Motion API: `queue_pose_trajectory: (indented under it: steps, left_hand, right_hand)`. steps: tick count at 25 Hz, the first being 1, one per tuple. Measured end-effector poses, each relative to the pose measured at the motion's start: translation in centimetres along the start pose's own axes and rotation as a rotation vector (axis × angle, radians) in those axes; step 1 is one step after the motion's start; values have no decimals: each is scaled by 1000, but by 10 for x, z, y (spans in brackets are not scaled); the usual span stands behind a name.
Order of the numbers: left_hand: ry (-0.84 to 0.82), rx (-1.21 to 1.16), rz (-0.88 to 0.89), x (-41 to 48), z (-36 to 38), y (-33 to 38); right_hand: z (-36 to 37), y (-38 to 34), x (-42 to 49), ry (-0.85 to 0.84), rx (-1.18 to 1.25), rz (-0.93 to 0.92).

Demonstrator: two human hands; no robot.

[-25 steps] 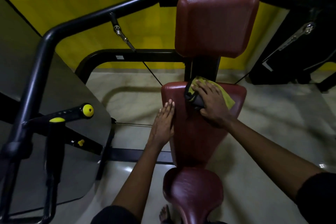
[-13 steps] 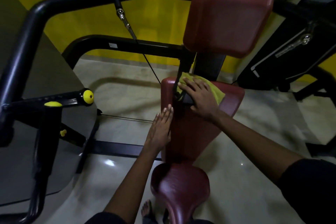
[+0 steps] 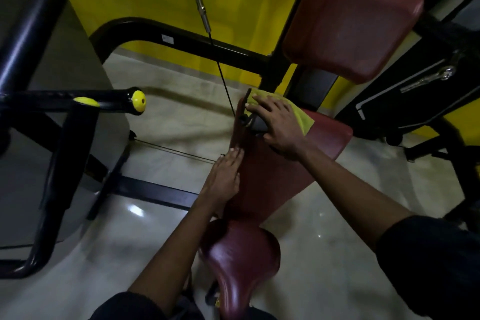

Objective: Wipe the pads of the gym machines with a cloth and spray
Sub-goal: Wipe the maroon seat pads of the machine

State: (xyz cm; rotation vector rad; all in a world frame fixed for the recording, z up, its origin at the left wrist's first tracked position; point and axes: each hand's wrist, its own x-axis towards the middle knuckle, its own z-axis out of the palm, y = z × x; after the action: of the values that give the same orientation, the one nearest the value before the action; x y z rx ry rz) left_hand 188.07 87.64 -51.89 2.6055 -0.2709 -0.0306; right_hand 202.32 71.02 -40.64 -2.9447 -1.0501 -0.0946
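Step in hand: wiping the back pad (image 3: pixel 275 182). Right hand (image 3: pixel 279 125) has a slack grip, with fingers spread, pressing the yellow cloth (image 3: pixel 304 118) onto the pad's top-left corner. Something dark sits under the palm, can't tell what. Left hand (image 3: pixel 224 176) holds nothing, fingers straight, flat on the pad's edge just below the right grip. Upper pad (image 3: pixel 353 21) is above the grip, seat (image 3: pixel 241 262) well below. Next move, likely: drag the cloth down the pad under firm pressure while the left hand steadies it. No spray bottle identified.
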Motion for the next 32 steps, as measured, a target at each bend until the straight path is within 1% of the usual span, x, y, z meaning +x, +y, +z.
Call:
queue_pose_trajectory:
  steps: [2,6,8,11,13,16,18,19,20,22,23,24,27,29,30,32]
  left_hand:
    - [93,7,-6,0,-17,-9]
    - [229,35,-70,2,-60,-22]
    - [315,54,-78,-6,-81,-22]
    - [448,108,6,-19,-126,-6]
    - [512,205,66,-20,-169,14]
    - [578,353,79,-20,-225,31]
    - [612,439,20,-26,-252,23]
    - [612,481,-54,-30,-263,16]
    - [583,530,-148,-33,-271,11]
    - [451,622,-283,-34,-280,9]
    - [411,655,-300,-34,-281,11]
    - [406,670,-300,-35,-280,11]
    - [475,709,-330,-52,-283,2]
    - [469,755,-362,-60,-285,-1]
    - [454,765,-362,-60,-284,0]
    - [457,778,-358,-58,-282,2]
  right_hand:
    - [3,2,-11,13,5,-12]
    - [-6,-23,16,5,-4,43]
    - [-7,-31,23,-20,-51,-6]
    - [4,-26,7,-21,-119,-124]
    - [7,-24,3,-21,-140,-154]
    - [4,-28,9,-16,-152,-104]
    - [9,-34,5,4,-143,-23]
    - [15,-39,1,5,-156,-8]
    - [20,-44,-1,-29,-196,-33]
    - [26,-51,0,-137,-292,-164]
    - [28,-51,3,-152,-317,-218]
    - [28,-50,6,-147,-322,-241]
    - [30,-45,11,-81,-320,-169]
    - [37,-53,9,-65,-334,-155]
    - [44,-59,6,-98,-350,-189]
    - [65,-71,-4,-216,-458,-324]
